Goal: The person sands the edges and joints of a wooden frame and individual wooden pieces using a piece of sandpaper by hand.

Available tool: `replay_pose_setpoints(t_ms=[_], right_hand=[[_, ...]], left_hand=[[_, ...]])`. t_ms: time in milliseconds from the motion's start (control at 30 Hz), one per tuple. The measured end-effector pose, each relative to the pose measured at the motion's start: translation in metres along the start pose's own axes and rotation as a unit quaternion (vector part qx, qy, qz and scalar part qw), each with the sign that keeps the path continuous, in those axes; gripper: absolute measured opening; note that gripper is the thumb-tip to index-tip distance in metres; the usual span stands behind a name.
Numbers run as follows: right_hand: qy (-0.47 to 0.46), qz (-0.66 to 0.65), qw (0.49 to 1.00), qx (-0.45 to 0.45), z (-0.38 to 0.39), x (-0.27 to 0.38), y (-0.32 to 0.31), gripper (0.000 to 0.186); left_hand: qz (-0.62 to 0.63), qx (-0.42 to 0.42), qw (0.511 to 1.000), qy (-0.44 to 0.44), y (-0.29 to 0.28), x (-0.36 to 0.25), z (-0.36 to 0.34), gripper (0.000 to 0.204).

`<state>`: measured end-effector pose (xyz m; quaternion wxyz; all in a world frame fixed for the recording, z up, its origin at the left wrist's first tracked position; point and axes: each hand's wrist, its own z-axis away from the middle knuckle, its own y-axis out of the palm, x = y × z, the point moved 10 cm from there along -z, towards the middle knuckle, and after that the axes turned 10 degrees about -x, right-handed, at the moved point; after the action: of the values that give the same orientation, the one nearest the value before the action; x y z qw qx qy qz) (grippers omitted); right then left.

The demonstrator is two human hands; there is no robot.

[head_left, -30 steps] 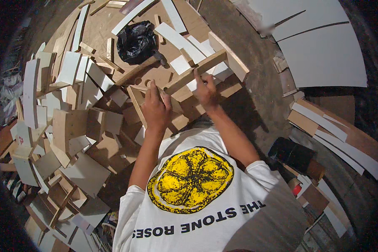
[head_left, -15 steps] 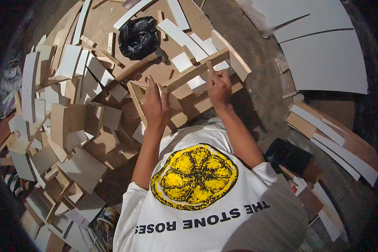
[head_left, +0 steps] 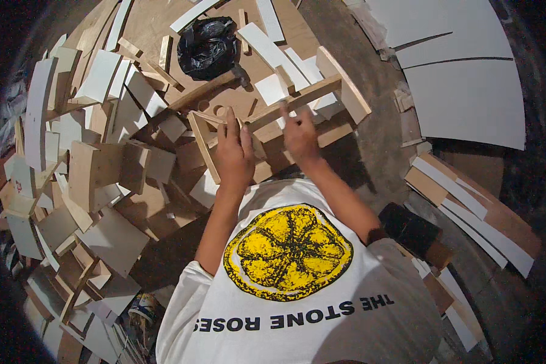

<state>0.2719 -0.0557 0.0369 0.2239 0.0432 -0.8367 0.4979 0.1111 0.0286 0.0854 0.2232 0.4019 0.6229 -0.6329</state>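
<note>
- Left hand [head_left: 235, 155]: fingers stretched away from the body, lying over the left end of the wooden frame; whether they grip the wood cannot be told.
- Right hand [head_left: 303, 141]: index finger extended to the long rail, the other fingers curled toward the palm; blur hides whether anything is held between them.
- Wooden frame [head_left: 314, 93]: directly before the person, under and between the hands, its rail slanting up to the right toward a broad end board [head_left: 344, 88]; a second, left end board [head_left: 204, 148] stands beside the left hand.
- Hammer [head_left: 201, 92]: lying beyond the frame, handle pointing lower left, head just beside the black plastic bag [head_left: 207, 50].
- White strips [head_left: 272, 56]: scattered over the plywood surface [head_left: 300, 33] beyond the rail.
- Pile of wooden pieces [head_left: 95, 176]: heaped at the person's left, some joined at corners.
- White panels [head_left: 467, 97]: lying flat at upper right, well apart from the frame.
- Stacked strips [head_left: 467, 212]: white and brown, below those panels.
</note>
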Motion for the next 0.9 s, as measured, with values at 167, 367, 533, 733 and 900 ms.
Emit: replay_pose_setpoints(t_ms=[167, 367, 533, 733, 900], right_hand=[[-0.034, -0.052, 0.997, 0.038, 0.005, 0.026, 0.014, 0.060], [0.091, -0.048, 0.994, -0.025, -0.007, -0.010, -0.009, 0.064], [-0.005, -0.109, 0.987, 0.120, 0.005, 0.049, 0.022, 0.060], [0.079, 0.021, 0.995, -0.064, -0.025, -0.009, -0.038, 0.063], [0.029, -0.054, 0.997, 0.040, 0.005, 0.026, 0.010, 0.068]], left_hand=[[0.012, 0.007, 1.000, -0.018, 0.002, 0.005, -0.001, 0.055], [0.022, 0.016, 1.000, 0.015, 0.000, 0.000, -0.002, 0.055], [0.025, 0.003, 0.999, 0.039, -0.001, 0.004, -0.003, 0.055], [0.003, -0.013, 0.998, 0.061, -0.009, -0.007, -0.004, 0.054], [0.022, 0.004, 0.998, 0.056, -0.001, 0.000, -0.004, 0.054]])
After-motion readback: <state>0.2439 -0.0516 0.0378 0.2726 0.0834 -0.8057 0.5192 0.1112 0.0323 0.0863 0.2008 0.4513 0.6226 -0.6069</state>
